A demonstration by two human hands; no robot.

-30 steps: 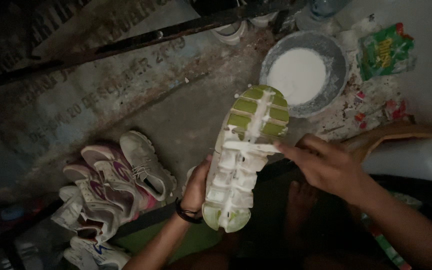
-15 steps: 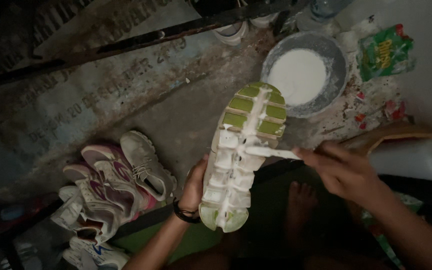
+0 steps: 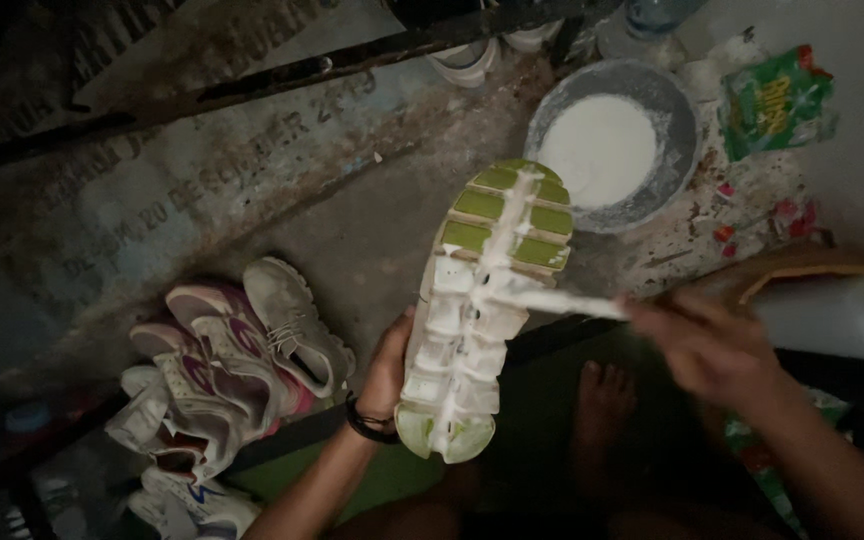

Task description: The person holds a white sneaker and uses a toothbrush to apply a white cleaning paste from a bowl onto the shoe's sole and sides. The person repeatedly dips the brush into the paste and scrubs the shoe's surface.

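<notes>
My left hand (image 3: 387, 365) grips a sneaker (image 3: 482, 300) by its side, sole turned up. The sole is green at the toe and coated with white paste over its middle and heel. My right hand (image 3: 717, 350) holds a paste-covered brush (image 3: 562, 300) whose tip rests on the middle of the sole. A grey bowl (image 3: 677, 120) of white paste sits on the floor just beyond the shoe's toe. My bare foot (image 3: 602, 400) shows below the shoe.
A pile of several worn sneakers (image 3: 222, 370) lies at the left on the concrete floor. A green sachet (image 3: 777, 100) lies right of the bowl. A white jug (image 3: 832, 315) stands at the right edge. A dark metal bar (image 3: 282, 75) crosses the top.
My right hand has drawn back to the right, and the brush now trails across the sole's middle. The shoe stays held in the same place.
</notes>
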